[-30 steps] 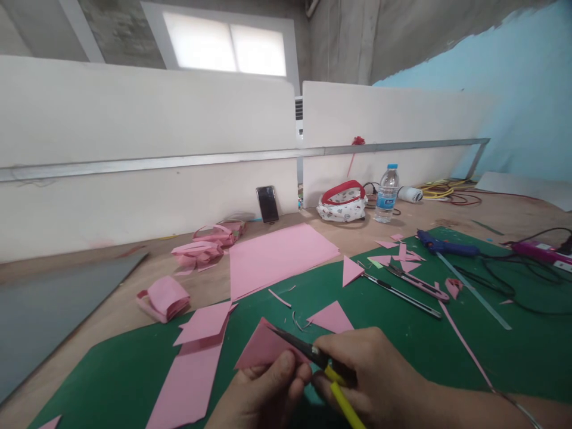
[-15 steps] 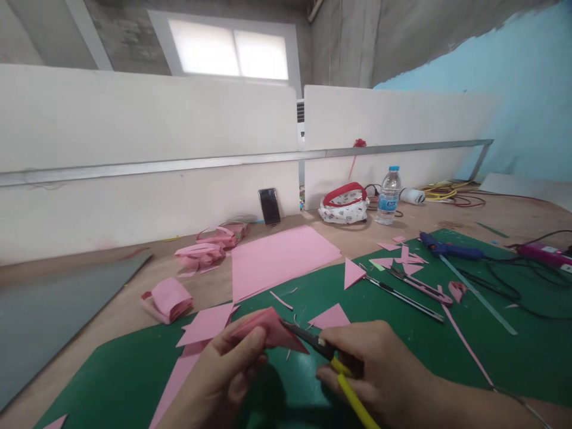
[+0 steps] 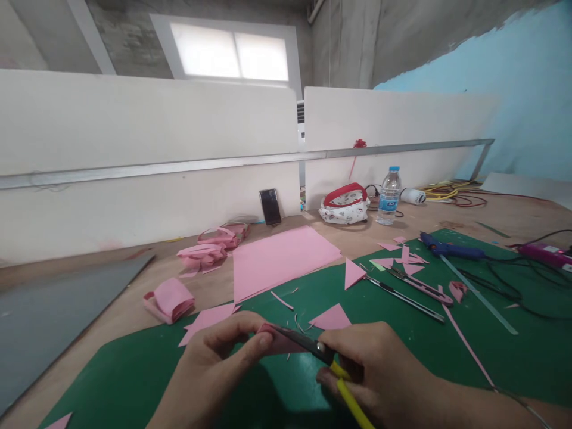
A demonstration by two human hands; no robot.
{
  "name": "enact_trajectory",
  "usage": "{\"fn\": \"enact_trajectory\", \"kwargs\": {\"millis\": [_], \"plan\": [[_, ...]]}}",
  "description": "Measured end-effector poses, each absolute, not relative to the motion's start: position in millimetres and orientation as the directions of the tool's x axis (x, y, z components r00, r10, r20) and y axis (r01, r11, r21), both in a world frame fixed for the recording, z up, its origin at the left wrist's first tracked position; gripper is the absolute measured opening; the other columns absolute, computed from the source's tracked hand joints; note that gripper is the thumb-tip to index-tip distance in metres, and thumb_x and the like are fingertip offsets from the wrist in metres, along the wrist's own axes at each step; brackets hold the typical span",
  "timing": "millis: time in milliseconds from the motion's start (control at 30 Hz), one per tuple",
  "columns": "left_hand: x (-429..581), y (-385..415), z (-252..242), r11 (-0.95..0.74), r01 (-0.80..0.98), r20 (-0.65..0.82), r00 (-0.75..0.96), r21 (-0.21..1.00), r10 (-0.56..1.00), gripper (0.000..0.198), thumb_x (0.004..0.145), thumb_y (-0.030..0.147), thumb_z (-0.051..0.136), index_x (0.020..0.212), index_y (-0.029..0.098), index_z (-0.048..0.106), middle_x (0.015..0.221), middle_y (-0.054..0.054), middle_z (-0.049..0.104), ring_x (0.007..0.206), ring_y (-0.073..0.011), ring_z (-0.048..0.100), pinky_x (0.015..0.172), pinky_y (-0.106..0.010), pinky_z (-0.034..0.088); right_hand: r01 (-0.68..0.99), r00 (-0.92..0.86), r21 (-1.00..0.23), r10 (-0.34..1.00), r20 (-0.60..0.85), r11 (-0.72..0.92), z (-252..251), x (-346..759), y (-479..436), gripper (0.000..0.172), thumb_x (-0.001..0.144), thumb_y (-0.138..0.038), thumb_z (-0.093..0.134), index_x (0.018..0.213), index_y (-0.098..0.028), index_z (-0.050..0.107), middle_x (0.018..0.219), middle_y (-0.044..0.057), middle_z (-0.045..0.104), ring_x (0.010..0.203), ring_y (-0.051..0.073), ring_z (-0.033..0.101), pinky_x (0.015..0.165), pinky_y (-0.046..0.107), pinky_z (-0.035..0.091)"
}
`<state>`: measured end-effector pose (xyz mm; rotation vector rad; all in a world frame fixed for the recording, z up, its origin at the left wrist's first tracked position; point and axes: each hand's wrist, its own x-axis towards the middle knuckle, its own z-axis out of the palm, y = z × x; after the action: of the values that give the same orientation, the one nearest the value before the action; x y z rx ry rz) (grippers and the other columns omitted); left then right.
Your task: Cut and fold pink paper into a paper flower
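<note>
Pink paper (image 3: pixel 282 345) re-angled over green mat (image 3: pixel 277 390)
L hand (image 3: pixel 218 360) pinching it, now nearer yellow-handled scissors (image 3: pixel 320 350); R hand (image 3: pixel 378 366) gripping them, prob. mid-trim.

The far edge of the table (image 3: pixel 527 217) is lined by two white panels (image 3: pixel 134 119), crossed by a metal rail (image 3: pixel 201 162). Above them, a bright two-pane window (image 3: pixel 205 52) is framed in white; by the far right corner, a wall (image 3: pixel 536 89) is partly painted blue.
</note>
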<state>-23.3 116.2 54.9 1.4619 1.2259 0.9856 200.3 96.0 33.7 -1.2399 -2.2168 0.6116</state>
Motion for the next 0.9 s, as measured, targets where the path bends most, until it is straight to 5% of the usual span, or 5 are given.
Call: {"fn": "enact_trajectory", "kwargs": {"millis": [167,500,900], "plan": [[-11.9,108.8,57.2,-0.051,0.202,0.024,0.137,0.978,0.990,0.010,0.070,0.035,0.071,0.067,0.028,0.077,0.068,0.001,0.074,0.074,-0.0194,0.064,0.071,-0.021,0.047,0.669,-0.438,-0.557,0.867,0.239,0.492,30.9,199.9,95.3,0.010,0.078,-0.026,0.061,0.074,-0.020,0.054,0.066,-0.004,0.056,0.058,0.011,0.044,0.054,0.023,0.026],[-6.6,106.2,47.6,0.066,0.049,-0.073,0.158,0.997,0.985,0.010,0.069,0.035,0.072,0.070,0.026,0.077,0.080,-0.001,0.077,0.084,-0.0222,0.065,0.078,-0.025,0.047,0.681,-0.438,-0.534,0.863,0.251,0.501,33.7,199.3,92.9,0.011,0.079,-0.029,0.062,0.076,-0.020,0.056,0.066,-0.003,0.057,0.057,0.011,0.045,0.053,0.023,0.025],[-5.9,106.7,38.6,0.121,0.012,-0.121,0.110,0.993,0.987,0.012,0.063,0.037,0.078,0.064,0.024,0.076,0.071,0.000,0.076,0.072,-0.0190,0.064,0.073,-0.023,0.047,0.679,-0.448,-0.533,0.860,0.243,0.504,30.6,198.1,93.8,0.015,0.078,-0.031,0.062,0.073,-0.020,0.053,0.064,-0.004,0.054,0.056,0.010,0.042,0.052,0.022,0.026]]}}
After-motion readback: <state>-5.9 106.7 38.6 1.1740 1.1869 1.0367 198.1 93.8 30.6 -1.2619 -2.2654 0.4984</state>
